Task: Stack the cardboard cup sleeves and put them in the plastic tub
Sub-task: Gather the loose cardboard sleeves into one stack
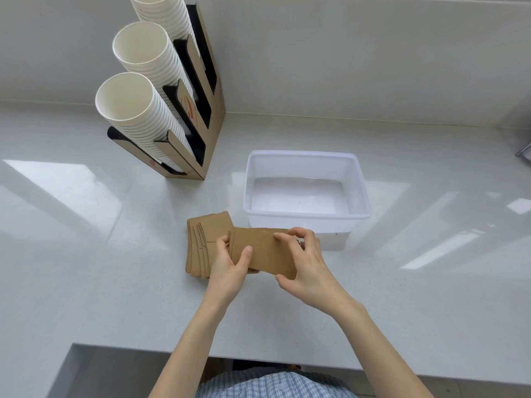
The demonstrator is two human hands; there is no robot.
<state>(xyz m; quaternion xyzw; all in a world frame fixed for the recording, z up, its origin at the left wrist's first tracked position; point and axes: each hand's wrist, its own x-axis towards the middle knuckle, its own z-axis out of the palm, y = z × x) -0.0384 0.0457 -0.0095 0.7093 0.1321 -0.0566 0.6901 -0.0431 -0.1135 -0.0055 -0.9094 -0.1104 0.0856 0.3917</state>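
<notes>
Two lots of sleeves on view, catalogued below from largest item to smallest.

Counter (115,254): pale and glossy. I would tap the bundle's long edge on it to square the stack before it travels.

Cup rack (198,110): cardboard holder with three columns of white paper cups, far left, well apart from my work; I leave it alone.

Plastic tub (304,216): translucent, nothing in it, just beyond my hands. I judge the bundle should go in flat along the floor.

Loose sleeves (198,248): fanned, lying on the counter just left of my hands, not yet gathered; I collect these next.

Held sleeves (264,251): small brown bundle lifted off the counter in front of the tub, edges slightly staggered.

Right hand (307,265): closed on the bundle's right end, fingers over the top edge, thumb at the lower corner.

Left hand (230,265): closed on the left end, thumb on the face; press lightly while aligning.
</notes>
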